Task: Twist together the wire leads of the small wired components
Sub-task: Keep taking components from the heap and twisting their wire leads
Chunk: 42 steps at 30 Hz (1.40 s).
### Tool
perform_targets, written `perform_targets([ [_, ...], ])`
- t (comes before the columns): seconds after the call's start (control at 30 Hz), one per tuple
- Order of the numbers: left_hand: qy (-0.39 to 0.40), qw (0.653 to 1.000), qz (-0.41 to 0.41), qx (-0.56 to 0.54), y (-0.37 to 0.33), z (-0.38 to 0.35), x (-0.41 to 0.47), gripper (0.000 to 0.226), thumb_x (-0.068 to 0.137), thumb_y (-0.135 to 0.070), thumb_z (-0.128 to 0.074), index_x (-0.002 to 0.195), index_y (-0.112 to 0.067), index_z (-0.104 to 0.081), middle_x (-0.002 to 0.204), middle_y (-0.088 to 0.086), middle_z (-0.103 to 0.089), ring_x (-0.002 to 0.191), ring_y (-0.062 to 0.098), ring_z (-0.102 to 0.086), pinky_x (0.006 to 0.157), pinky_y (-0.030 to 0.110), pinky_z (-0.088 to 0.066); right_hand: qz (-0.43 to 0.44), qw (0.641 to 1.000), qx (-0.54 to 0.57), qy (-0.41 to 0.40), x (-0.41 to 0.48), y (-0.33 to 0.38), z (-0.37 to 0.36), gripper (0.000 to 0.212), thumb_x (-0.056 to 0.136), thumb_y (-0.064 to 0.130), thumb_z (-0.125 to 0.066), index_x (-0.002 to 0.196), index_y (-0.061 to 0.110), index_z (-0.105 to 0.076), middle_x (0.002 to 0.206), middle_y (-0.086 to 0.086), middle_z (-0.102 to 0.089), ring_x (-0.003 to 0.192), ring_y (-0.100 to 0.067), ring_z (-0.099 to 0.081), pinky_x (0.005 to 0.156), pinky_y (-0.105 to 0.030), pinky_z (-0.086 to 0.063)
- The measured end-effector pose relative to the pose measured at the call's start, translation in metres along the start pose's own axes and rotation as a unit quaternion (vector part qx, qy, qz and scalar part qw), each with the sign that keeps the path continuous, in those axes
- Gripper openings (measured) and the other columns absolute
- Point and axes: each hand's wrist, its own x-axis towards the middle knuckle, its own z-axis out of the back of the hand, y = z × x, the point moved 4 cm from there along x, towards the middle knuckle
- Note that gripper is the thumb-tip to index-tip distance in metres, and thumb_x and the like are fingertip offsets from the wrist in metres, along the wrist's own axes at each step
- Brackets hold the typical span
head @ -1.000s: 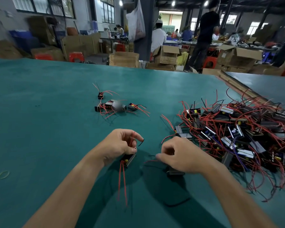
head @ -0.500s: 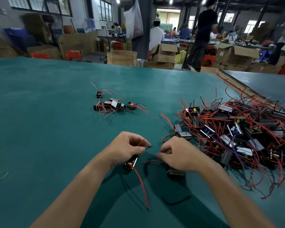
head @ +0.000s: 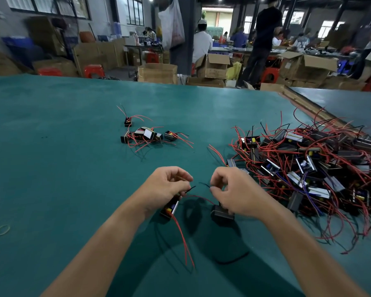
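**Two black leads pinched, tips apart**

Your left hand (head: 167, 187) has its grip clamped on the black lead (head: 190, 188) of one small component (head: 169, 209). Your right hand (head: 236, 191) pinches the second lead (head: 205, 185), its component (head: 222, 212) beneath, low over the green worktop (head: 51, 157). The red-wired pile (head: 308, 163) lies right. The open boxes (head: 212, 65) behind hide their contents.

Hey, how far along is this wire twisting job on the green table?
Early. Maybe done: the small group set apart farther back, though its twists can't be made out. In hand: the left hand grips one component and pinches its black lead; the right hand pinches the other lead of a second component; the tips are apart, untwisted. Left: the big pile on the right.
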Motion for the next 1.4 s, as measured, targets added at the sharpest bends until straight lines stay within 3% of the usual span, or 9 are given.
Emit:
perform_targets([
  [0.13,0.043,0.999,-0.009,0.003,0.000,-0.003,-0.002,0.019,0.081,0.012,-0.067,0.089,-0.006,-0.069,0.073,0.003,-0.065,0.063,0.009,-0.056,0.062,0.015,-0.047,-0.031,0.995,0.098,0.019,-0.001,-0.004,0.001,0.023,0.084,0.005,-0.051,0.095,0.024,-0.056,0.060,0.006,-0.062,0.039,-0.015,-0.055,0.038,-0.024,-0.044],
  [0.2,0.024,1.000,-0.014,0.010,0.000,-0.002,-0.001,0.020,0.080,0.013,-0.067,0.087,-0.005,-0.070,0.070,0.001,-0.065,0.060,0.005,-0.057,0.061,0.014,-0.046,-0.019,0.996,0.086,0.029,-0.001,-0.004,0.000,0.022,0.086,0.004,-0.051,0.091,0.023,-0.060,0.051,0.010,-0.057,0.038,-0.006,-0.045,0.043,-0.020,-0.038],
  [0.33,-0.003,1.000,0.003,0.025,0.001,0.001,-0.001,0.019,0.084,0.011,-0.065,0.085,-0.006,-0.072,0.065,0.001,-0.062,0.054,0.007,-0.049,0.054,0.015,-0.041,0.009,0.995,0.074,0.065,-0.002,0.000,-0.003,0.014,0.093,0.014,-0.059,0.082,0.015,-0.066,0.042,0.009,-0.046,0.041,-0.007,-0.032,0.046,-0.023,-0.030],
  [0.57,0.081,0.996,0.020,0.041,-0.001,-0.007,-0.007,0.019,0.082,0.008,-0.066,0.077,-0.009,-0.073,0.069,0.013,-0.060,0.054,0.013,-0.050,0.056,0.022,-0.040,0.013,0.966,0.191,0.174,-0.009,0.006,0.002,0.013,0.095,0.008,-0.059,0.103,0.012,-0.069,0.065,0.000,-0.070,0.042,-0.011,-0.045,0.043,-0.020,-0.041],
  [0.7,0.094,0.995,0.013,0.031,-0.002,-0.011,-0.009,0.008,0.085,-0.001,-0.069,0.080,-0.007,-0.071,0.065,0.012,-0.059,0.053,0.014,-0.049,0.054,0.024,-0.038,0.013,0.968,0.191,0.165,-0.009,0.005,0.004,0.018,0.094,0.004,-0.060,0.108,0.012,-0.067,0.074,0.001,-0.074,0.046,-0.012,-0.048,0.046,-0.018,-0.042],
  [0.87,0.067,0.998,0.002,-0.016,-0.002,-0.011,-0.008,0.010,0.085,0.006,-0.065,0.080,-0.003,-0.067,0.062,0.011,-0.057,0.049,0.014,-0.052,0.052,0.018,-0.045,0.016,0.966,0.202,0.157,-0.009,0.006,0.004,0.022,0.092,0.002,-0.060,0.109,0.015,-0.064,0.080,-0.002,-0.076,0.048,-0.012,-0.050,0.048,-0.019,-0.042],
  [1.03,0.051,0.998,0.002,-0.035,-0.001,-0.011,-0.006,0.013,0.086,0.008,-0.063,0.085,-0.003,-0.068,0.067,0.011,-0.057,0.049,0.018,-0.055,0.051,0.019,-0.047,0.010,0.969,0.201,0.141,-0.008,0.007,0.004,0.015,0.091,0.002,-0.058,0.097,0.015,-0.062,0.075,-0.004,-0.075,0.045,-0.014,-0.051,0.045,-0.020,-0.040],
  [1.13,0.047,0.998,0.003,-0.031,0.000,-0.010,-0.005,0.014,0.086,0.007,-0.063,0.084,-0.005,-0.070,0.067,0.009,-0.057,0.049,0.017,-0.053,0.051,0.018,-0.045,0.005,0.975,0.183,0.122,-0.007,0.006,0.003,0.006,0.095,0.013,-0.058,0.093,0.014,-0.064,0.067,-0.002,-0.073,0.042,-0.012,-0.053,0.045,-0.020,-0.040],
  [1.4,0.048,0.998,-0.014,-0.025,-0.001,-0.012,-0.004,0.011,0.090,-0.007,-0.066,0.078,-0.006,-0.067,0.060,0.007,-0.052,0.047,0.013,-0.052,0.048,0.017,-0.041,-0.027,0.975,0.183,0.120,-0.005,0.005,0.001,0.012,0.098,0.016,-0.056,0.089,0.010,-0.062,0.065,-0.004,-0.072,0.041,-0.013,-0.054,0.042,-0.019,-0.038],
])
